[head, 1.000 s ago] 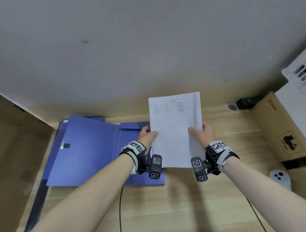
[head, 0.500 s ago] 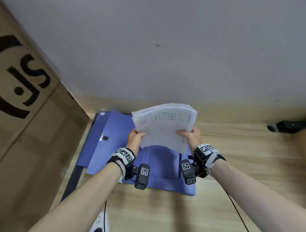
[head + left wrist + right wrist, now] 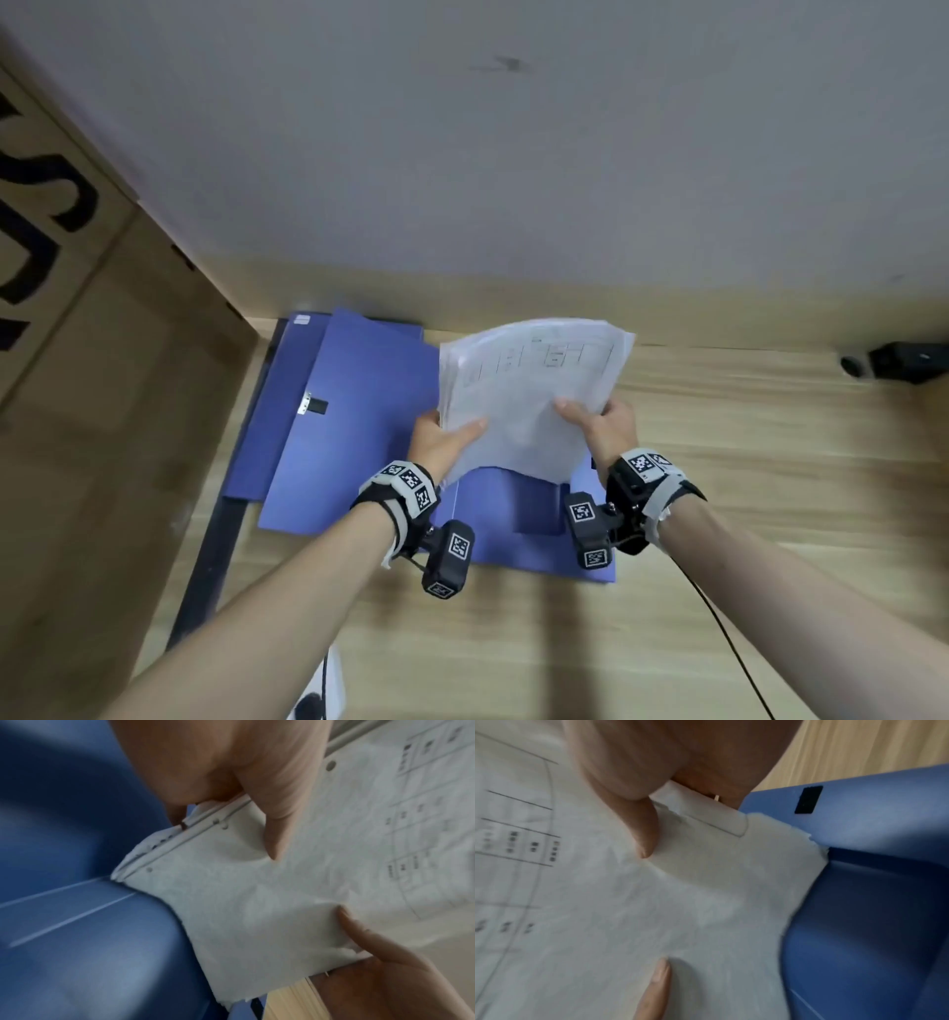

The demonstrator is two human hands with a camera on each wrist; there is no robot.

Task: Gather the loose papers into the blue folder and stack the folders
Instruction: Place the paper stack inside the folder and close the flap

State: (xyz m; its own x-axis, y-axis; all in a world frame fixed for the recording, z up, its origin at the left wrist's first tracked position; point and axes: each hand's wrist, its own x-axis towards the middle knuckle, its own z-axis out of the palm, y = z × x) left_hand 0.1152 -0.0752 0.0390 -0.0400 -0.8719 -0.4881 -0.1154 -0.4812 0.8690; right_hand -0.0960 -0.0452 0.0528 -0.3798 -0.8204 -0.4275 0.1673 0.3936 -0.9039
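A stack of white printed papers (image 3: 529, 390) is held up over the open blue folder (image 3: 359, 426) on the wooden desk. My left hand (image 3: 447, 437) pinches the stack's left edge, thumb on top. My right hand (image 3: 601, 426) pinches its right edge. The lower end of the stack dips toward the folder's right half (image 3: 508, 509). In the left wrist view the papers (image 3: 257, 902) show punched holes along the gripped edge, with the blue folder (image 3: 77, 923) behind. In the right wrist view the papers (image 3: 680, 892) meet the blue folder (image 3: 872, 902), which has a black patch.
A large cardboard box (image 3: 87, 385) stands close on the left. A second blue folder (image 3: 262, 411) lies under the open one. A small black device (image 3: 904, 360) sits at the far right by the wall. A white item (image 3: 318, 694) lies near the desk's front edge.
The view has swung left, from the desk's right side to the folder. Both hands have carried the papers over the folder and tilted the stack's lower end down toward its right half.
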